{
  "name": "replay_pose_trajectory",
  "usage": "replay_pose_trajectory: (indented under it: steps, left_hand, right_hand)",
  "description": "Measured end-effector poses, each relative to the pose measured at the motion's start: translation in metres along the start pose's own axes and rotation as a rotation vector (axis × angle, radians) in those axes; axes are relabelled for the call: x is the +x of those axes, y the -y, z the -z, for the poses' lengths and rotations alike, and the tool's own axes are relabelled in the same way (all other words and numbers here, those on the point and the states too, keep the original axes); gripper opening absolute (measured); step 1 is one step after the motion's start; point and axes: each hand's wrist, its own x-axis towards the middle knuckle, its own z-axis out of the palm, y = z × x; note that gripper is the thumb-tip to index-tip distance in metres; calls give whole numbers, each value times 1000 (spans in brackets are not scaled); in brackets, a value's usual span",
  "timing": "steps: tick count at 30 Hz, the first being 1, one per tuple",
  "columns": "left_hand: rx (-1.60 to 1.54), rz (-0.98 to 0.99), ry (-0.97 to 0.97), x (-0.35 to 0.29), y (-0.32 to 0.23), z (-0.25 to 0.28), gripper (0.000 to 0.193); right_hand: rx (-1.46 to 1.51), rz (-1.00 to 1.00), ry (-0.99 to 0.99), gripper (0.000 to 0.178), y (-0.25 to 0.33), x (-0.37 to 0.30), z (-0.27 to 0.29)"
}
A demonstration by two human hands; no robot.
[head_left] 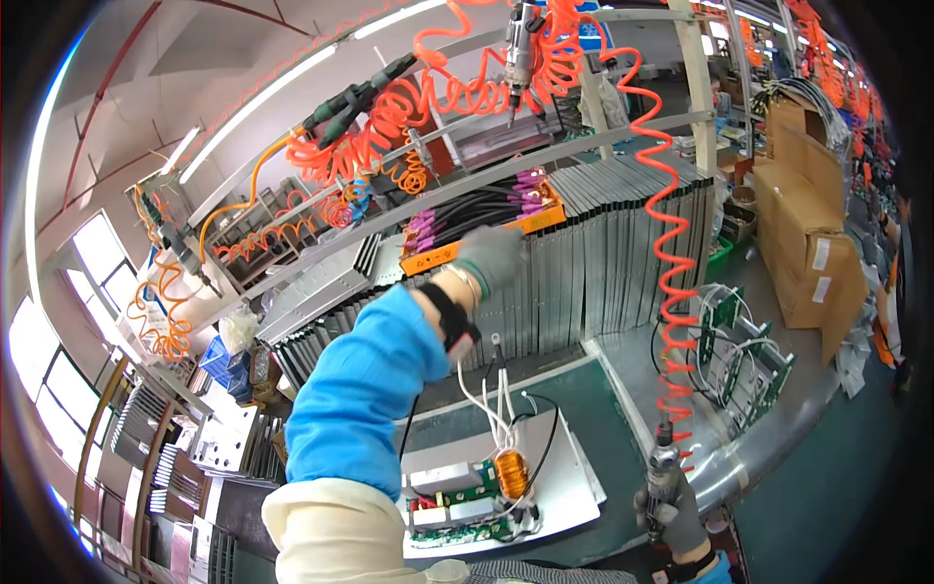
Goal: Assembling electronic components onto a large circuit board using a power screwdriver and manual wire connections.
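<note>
My left hand (pixel 494 259), in a grey glove, is stretched forward to the front edge of an orange bin (pixel 428 259). Black cables (pixel 477 206) with purple ends lie in that bin. Motion smears the fingers, and whether they touch a cable is unclear. At the lower right my gloved right hand (pixel 685 521) is wrapped round a pneumatic screwdriver (pixel 664 477) hanging on a red coiled hose (pixel 665 209). Between my arms, a white metal plate (pixel 569 501) carries a green circuit board (pixel 462 516), a copper coil (pixel 512 475) and white and black leads.
Behind the bench, grey metal panels (pixel 623 253) stand in a tight row, with the bin on top. Circuit board assemblies (pixel 749 360) sit to the right, near a cardboard box (pixel 803 234). More air tools (pixel 522 49) and red coiled hoses hang overhead from a metal rail (pixel 467 185).
</note>
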Motion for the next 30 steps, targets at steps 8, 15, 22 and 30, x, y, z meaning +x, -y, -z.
replay_pose_trajectory:
  steps: [8, 15, 22, 30]
  left_hand:
    - [330, 236, -509, 117, 74, -47, 27]
    - [144, 148, -442, 131, 122, -53, 29]
    - [399, 62, -412, 113, 116, -46, 28]
    - [160, 189, -513, 120, 130, -60, 26]
  right_hand:
    - [173, 119, -150, 54, -41, 16, 45]
    - [174, 33, -158, 48, -44, 28, 45]
    - [133, 25, -194, 41, -57, 33, 32]
    - [64, 27, -86, 53, -46, 13, 20]
